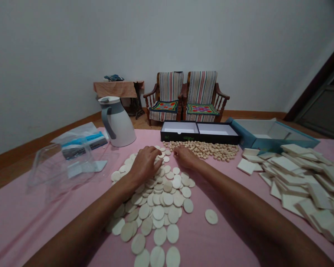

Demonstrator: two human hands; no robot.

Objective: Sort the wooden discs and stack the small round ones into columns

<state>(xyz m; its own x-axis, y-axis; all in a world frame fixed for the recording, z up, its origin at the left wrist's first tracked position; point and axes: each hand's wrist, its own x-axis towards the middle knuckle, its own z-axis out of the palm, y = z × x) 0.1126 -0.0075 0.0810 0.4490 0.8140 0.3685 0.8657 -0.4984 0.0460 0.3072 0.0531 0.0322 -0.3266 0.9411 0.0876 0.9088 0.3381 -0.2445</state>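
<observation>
A spread of several pale round wooden discs (158,207) lies on the pink tablecloth (22,218) in front of me. My left hand (144,163) rests palm down on the far end of the discs, fingers curled over some of them. My right hand (185,156) is beside it, fingers bent in a pinch at the edge of the discs; what it holds is hidden. Just beyond my hands lies a heap of small round wooden beads (208,149). One disc (211,216) sits apart to the right.
A black two-part tray (199,132) and a blue box lid (269,133) stand at the back. Several pale square tiles (297,178) cover the right. A white jug (115,120) and clear plastic packaging (66,163) are on the left. Two striped chairs stand behind.
</observation>
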